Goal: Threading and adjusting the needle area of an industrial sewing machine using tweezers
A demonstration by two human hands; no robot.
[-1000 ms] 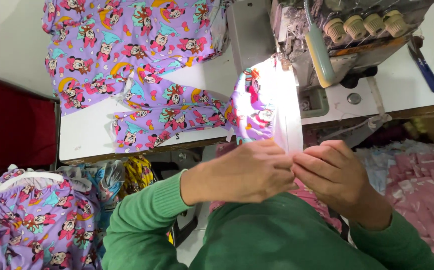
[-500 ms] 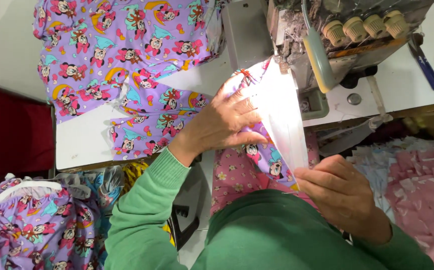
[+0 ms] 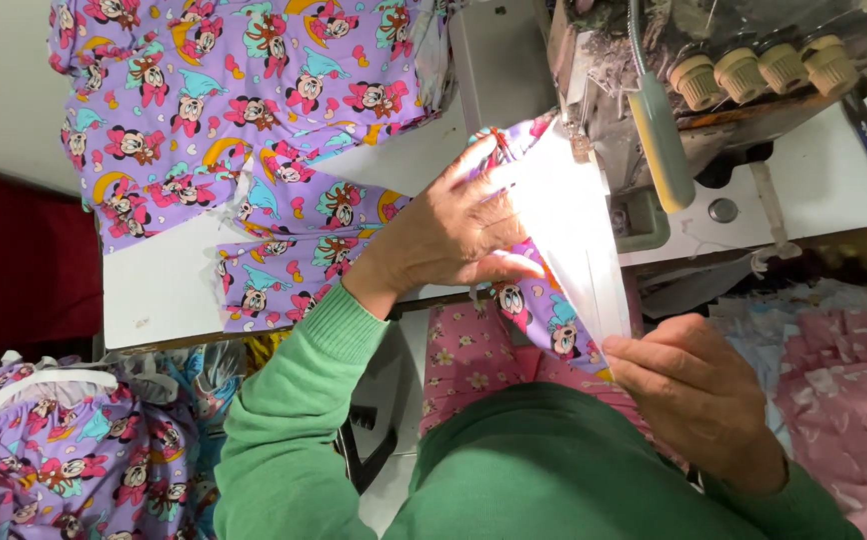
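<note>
Two hands (image 3: 454, 235) (image 3: 699, 395) gripping purple fabric strip (image 3: 554, 250), white sewing table (image 3: 164, 290), red wall (image 3: 14, 260).

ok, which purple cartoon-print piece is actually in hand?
The strip stretched between left hand and right hand at the machine; other pieces lie untouched.

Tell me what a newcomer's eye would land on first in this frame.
First, the purple cartoon-print fabric strip stretched between two hands in the middle: the left hand presses its far end toward the sewing machine at top right, while the right hand pinches the near end. Next comes the pile of matching purple cloth spread over the white table at upper left.
</note>
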